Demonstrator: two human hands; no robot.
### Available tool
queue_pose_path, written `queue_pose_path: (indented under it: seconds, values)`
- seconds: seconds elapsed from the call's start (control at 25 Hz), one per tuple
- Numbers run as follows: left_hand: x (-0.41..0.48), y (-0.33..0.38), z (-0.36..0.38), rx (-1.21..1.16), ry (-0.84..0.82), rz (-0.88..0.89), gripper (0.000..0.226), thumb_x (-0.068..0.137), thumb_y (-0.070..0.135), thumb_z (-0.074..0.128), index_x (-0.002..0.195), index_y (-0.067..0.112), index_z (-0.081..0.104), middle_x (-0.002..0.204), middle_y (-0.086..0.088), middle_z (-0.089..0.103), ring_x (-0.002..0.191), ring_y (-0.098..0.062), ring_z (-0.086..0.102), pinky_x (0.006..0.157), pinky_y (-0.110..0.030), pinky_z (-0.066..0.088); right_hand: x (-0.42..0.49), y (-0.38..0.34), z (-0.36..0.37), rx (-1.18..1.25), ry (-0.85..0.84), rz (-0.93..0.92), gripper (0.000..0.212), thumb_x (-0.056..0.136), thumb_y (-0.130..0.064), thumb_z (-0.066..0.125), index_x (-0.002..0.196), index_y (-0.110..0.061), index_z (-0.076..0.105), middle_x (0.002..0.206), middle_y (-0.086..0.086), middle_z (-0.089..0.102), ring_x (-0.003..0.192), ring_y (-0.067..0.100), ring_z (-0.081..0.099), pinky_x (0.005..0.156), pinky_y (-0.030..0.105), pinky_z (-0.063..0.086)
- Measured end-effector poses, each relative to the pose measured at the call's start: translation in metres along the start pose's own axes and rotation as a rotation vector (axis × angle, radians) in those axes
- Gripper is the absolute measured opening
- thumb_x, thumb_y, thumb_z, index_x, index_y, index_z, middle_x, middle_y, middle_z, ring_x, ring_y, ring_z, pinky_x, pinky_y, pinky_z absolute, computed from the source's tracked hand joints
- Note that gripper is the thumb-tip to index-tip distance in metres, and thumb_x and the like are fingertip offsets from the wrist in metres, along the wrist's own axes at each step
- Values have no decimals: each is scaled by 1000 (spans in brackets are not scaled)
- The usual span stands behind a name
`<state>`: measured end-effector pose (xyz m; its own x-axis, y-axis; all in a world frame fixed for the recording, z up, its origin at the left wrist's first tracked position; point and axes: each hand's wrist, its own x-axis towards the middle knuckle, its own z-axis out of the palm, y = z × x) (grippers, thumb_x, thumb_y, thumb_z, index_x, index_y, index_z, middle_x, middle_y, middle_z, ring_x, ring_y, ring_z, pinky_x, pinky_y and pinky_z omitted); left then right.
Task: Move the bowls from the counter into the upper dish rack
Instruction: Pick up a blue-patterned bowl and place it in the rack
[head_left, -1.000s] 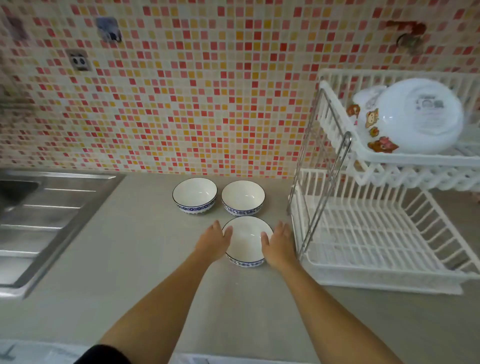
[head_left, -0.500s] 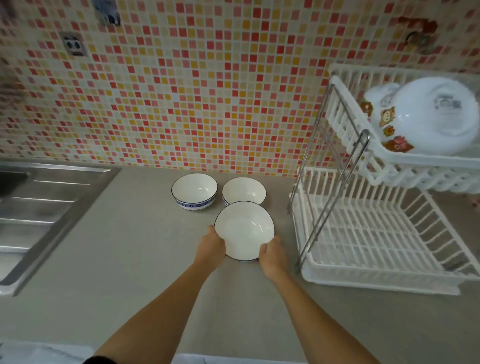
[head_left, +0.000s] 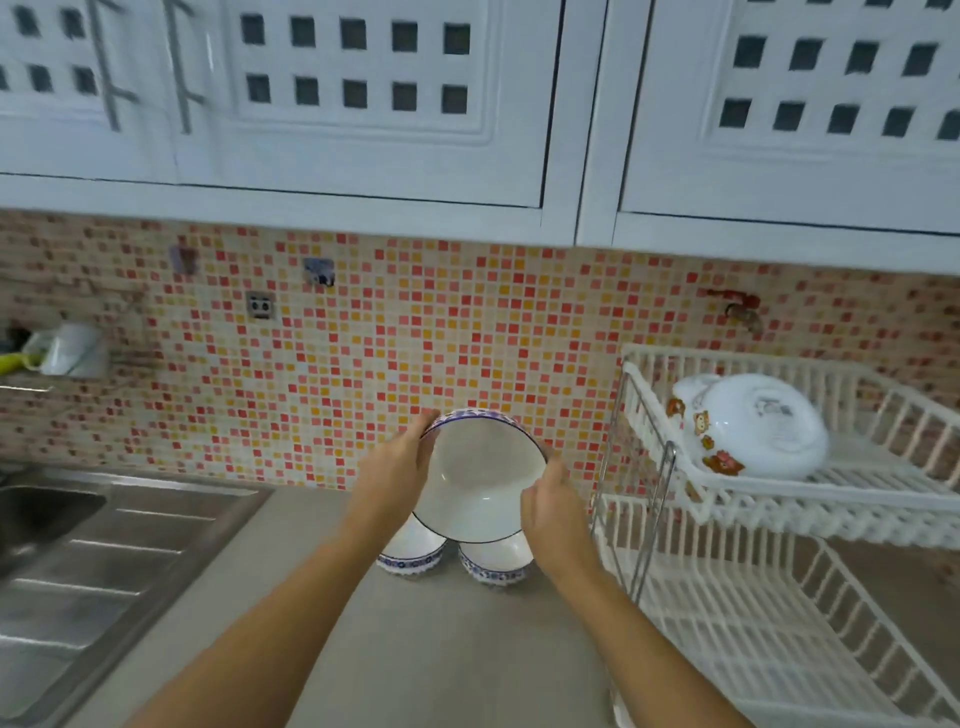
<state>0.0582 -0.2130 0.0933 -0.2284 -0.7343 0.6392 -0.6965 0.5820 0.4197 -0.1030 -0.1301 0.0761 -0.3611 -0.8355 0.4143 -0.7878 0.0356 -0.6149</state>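
- The desk (head_left: 457, 649) carries a steel sink (head_left: 78, 561) on the person's left and a white two-tier dish rack (head_left: 810, 519) on the right, with a tiled wall behind.
- The rack's upper tier (head_left: 883, 483) already holds a large white bowl (head_left: 758, 426) turned on its side; whether that one counts toward the task cannot be told. The lower tier (head_left: 779, 649) shows no dishes.
- One blue-rimmed bowl (head_left: 480, 480) is lifted clear of the desk, tilted toward the camera, left of the rack and not yet over it.
- The left hand (head_left: 395, 467) and right hand (head_left: 550, 512) grip opposite sides of its rim, fingers closed on it.
- Two more bowls, one (head_left: 410, 553) and another (head_left: 496, 564), sit on the desk just beneath the lifted one.
- Judged from this, the first carry is under way; this bowl and two more remain.
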Motion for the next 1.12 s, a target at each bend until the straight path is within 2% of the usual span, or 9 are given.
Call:
queue_pose_path:
  seconds: [0.12, 0.2, 0.4, 0.48, 0.64, 0.72, 0.8, 0.92, 1.12]
  values:
    - [1, 7, -22, 125, 126, 267, 41, 90, 23, 41, 125, 9, 54, 86, -18, 73, 45, -29, 63, 35, -28, 45, 9, -30, -41, -173, 128, -322, 58, 93, -12, 48, 146, -16, 25, 136, 7, 51, 93, 27, 62, 74, 36, 50]
    - [4, 17, -33, 139, 227, 411, 40, 86, 19, 42, 124, 8, 49, 98, -19, 73, 52, -27, 68, 38, -28, 52, 15, -51, -67, -376, 131, -415, 63, 94, -12, 47, 149, -17, 17, 134, 8, 53, 94, 29, 63, 73, 37, 51]
    - [20, 74, -47, 87, 411, 597, 37, 96, 25, 37, 129, 8, 42, 114, -21, 68, 77, -29, 73, 48, -30, 58, 18, -45, -124, -560, 368, -631, 77, 62, 4, 80, 132, 2, 47, 106, 18, 69, 58, 24, 67, 41, 27, 50]
    - [27, 111, -46, 68, 357, 599, 42, 99, 38, 29, 130, 12, 42, 118, -18, 67, 72, -24, 72, 43, -23, 53, 22, -26, -152, -605, 444, -666, 79, 56, 9, 82, 127, 5, 49, 110, 21, 68, 58, 24, 68, 38, 21, 46]
    - [36, 185, -41, 21, 123, 635, 59, 82, 48, 46, 136, 28, 33, 146, -6, 45, 66, -12, 67, 46, -21, 48, 30, 26, -220, -750, 619, -711, 76, 56, 15, 77, 126, 6, 48, 117, 22, 65, 52, 21, 64, 36, 17, 31]
    - [38, 220, -31, -34, -65, 635, 75, 79, 58, 51, 143, 38, 17, 159, 7, 13, 90, -12, 67, 78, -33, 55, 35, 64, -251, -807, 669, -740, 78, 59, 17, 75, 129, 5, 42, 121, 22, 62, 67, 26, 71, 35, 21, 42]
    - [42, 259, -15, -100, -252, 592, 90, 77, 64, 55, 147, 41, 4, 156, 22, -7, 129, -12, 45, 108, -39, 34, 41, 105, -282, -847, 701, -807, 73, 69, 19, 65, 135, 5, 38, 125, 19, 59, 81, 28, 72, 39, 24, 48]
    - [51, 319, 17, -83, -354, 590, 100, 73, 64, 61, 148, 38, 0, 156, 24, -5, 144, -12, 20, 116, -36, 20, 48, 158, -326, -876, 679, -885, 69, 80, 12, 48, 143, -1, 25, 128, 16, 56, 95, 30, 70, 48, 25, 54]
    - [64, 395, 72, -36, -370, 631, 105, 71, 57, 69, 149, 30, 5, 156, 9, 16, 137, -15, 32, 111, -33, 31, 67, 231, -368, -838, 655, -816, 60, 77, 15, 52, 133, 4, 35, 135, 11, 40, 105, 35, 65, 43, 27, 55]
